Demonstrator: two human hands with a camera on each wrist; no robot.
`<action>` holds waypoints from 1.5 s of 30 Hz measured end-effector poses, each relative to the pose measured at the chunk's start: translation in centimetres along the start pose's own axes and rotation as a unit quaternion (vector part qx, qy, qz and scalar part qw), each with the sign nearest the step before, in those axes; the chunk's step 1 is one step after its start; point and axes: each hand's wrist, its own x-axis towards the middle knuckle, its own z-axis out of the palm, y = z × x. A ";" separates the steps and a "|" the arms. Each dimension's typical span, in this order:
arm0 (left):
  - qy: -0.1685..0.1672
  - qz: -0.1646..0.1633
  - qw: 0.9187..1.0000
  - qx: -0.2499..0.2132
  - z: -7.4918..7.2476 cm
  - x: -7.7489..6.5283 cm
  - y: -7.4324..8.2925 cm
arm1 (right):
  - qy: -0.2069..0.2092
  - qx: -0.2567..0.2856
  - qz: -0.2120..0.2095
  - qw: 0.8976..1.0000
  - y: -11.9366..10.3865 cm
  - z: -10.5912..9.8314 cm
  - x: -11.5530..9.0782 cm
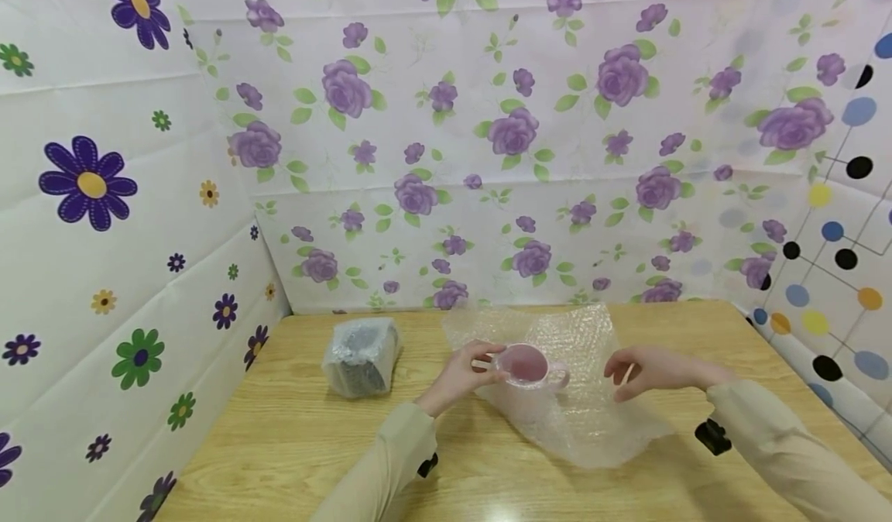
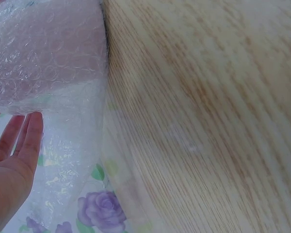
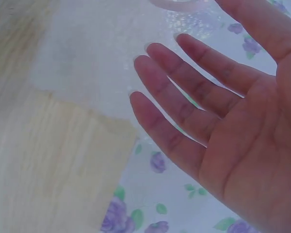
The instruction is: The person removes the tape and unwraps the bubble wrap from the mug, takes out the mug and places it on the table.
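Observation:
A pink mug [image 1: 524,364] stands upright on a sheet of bubble wrap [image 1: 581,421], its handle towards the right. My left hand [image 1: 472,369] holds the mug from its left side, fingers at the far rim and thumb at the near side. In the left wrist view, bubble wrap [image 2: 48,53] covers the mug's side and the left fingers [image 2: 33,133] touch it. My right hand [image 1: 658,371] hovers over the right part of the wrap, apart from the mug. In the right wrist view, that hand's fingers [image 3: 172,133] are spread loosely and hold nothing.
A dark object wrapped in bubble wrap [image 1: 362,357] sits on the wooden table [image 1: 279,444], left of my left hand. Flower-printed cloth [image 1: 474,119] stands behind the table, with more patterned cloth at both sides.

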 end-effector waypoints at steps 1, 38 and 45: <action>0.001 -0.001 1.000 0.002 0.0 0.0 -0.2 | 0.002 -0.005 0.000 1.000 -0.4 -0.2 0.2; -0.011 0.010 1.000 -0.026 -0.4 -1.0 3.0 | 0.038 0.025 -0.050 0.998 -2.9 1.9 8.7; -0.014 0.006 1.000 -0.026 -0.5 -1.0 3.2 | 0.030 0.044 -0.054 0.997 -2.3 2.3 9.2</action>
